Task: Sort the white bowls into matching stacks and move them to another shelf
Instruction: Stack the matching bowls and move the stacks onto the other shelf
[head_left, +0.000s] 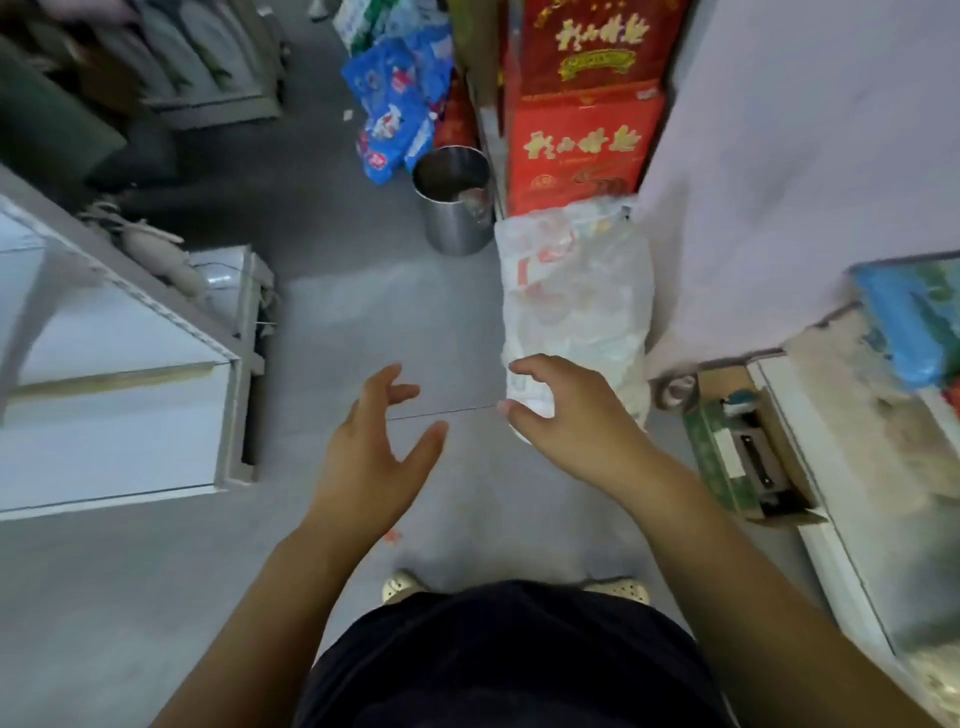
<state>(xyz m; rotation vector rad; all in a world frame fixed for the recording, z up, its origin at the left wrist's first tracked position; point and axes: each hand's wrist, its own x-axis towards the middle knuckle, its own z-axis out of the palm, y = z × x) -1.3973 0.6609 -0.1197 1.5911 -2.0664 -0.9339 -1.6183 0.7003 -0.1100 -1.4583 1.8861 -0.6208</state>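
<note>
White bowls nowhere in view; with left hand (371, 457) and right hand (566, 415) both empty, fingers (382, 382) spread and loosely curved above grey floor (363, 322), watch for cylindrical steel bucket (454, 208) and crinkled white plastic bag (576, 291) ahead, likely trip causes.

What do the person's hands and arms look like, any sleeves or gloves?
Left hand and right hand are bare: no gloves, rings or watch visible. Both forearms are uncovered, no sleeves in view. A dark garment and pale perforated shoes show below.
</note>
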